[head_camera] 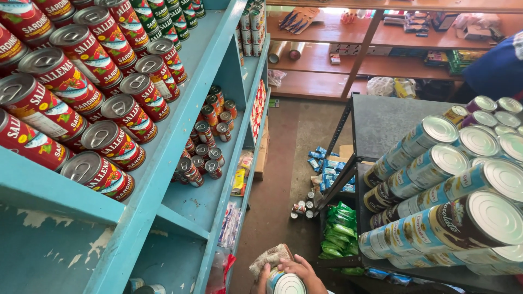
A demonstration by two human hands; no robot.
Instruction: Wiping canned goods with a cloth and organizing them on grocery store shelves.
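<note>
**Can wiped low, between the shelves**

Right hand (302, 270) clenched around a tin can (285, 284), bottom centre. Left hand (265, 276) presses a cloth (271, 257) against it, grip closed. Best steady the can, wipe the lid rim thoroughly. Blue shelf (180, 136) alongside.

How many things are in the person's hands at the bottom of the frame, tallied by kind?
can: 1
cloth: 1
Total: 2
</note>
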